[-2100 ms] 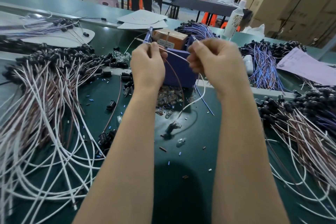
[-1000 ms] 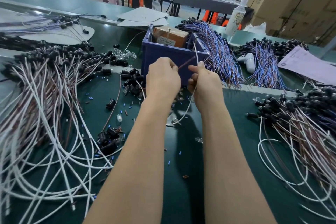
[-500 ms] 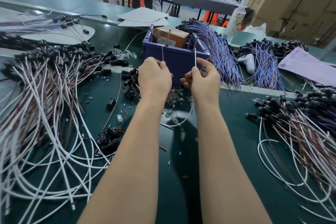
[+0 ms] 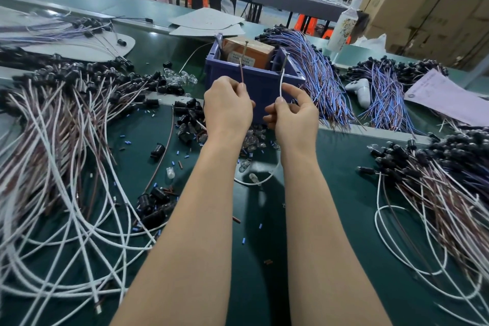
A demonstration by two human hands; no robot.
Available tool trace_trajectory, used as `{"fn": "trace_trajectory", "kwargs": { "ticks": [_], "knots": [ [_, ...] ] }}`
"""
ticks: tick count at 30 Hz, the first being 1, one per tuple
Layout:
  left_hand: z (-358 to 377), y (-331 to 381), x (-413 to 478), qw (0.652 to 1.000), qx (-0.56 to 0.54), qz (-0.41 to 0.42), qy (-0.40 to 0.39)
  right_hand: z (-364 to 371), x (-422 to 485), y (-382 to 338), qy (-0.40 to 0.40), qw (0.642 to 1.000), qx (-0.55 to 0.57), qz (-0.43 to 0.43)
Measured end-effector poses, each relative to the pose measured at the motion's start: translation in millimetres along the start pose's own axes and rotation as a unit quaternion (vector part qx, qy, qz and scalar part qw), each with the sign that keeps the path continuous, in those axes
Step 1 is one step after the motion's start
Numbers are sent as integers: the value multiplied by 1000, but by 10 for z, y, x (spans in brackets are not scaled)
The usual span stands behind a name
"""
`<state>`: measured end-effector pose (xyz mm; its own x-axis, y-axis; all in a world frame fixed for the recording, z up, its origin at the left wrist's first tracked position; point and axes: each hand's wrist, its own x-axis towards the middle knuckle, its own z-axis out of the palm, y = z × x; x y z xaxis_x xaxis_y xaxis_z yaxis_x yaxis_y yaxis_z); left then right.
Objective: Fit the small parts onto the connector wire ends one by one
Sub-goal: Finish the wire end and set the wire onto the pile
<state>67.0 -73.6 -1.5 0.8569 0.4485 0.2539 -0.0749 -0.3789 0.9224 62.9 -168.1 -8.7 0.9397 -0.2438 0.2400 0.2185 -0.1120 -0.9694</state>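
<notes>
At frame centre, before the bin, the hands have drawn apart. The left hand pinches the brown wire and the right hand pinches the white wire, both ends upright and seemingly ready for fitting.

There are two hands, the left hand and the right hand. Each one pinches one wire, so two wires stick up: one brown wire and one white wire.

There is one blue bin with one brown box in it. There is one white bottle, one white game pad and one sheet of paper.

There are two big heaps of white and brown wires, the left heap and the right heap (far too many wires to count). There are three blue wire bunches: the near bunch, the right bunch and the far left bunch.
</notes>
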Motion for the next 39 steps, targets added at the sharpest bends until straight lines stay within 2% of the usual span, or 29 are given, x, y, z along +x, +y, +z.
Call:
{"fn": "trace_trajectory", "kwargs": {
  "ticks": [11,39],
  "knots": [
    [-6,8,-4,1000,-12,9,-11,-7,7,13,9,999,-36,0],
    [21,29,-5,999,-30,19,-36,-8,-7,4,19,999,-29,2]
  ]
}}
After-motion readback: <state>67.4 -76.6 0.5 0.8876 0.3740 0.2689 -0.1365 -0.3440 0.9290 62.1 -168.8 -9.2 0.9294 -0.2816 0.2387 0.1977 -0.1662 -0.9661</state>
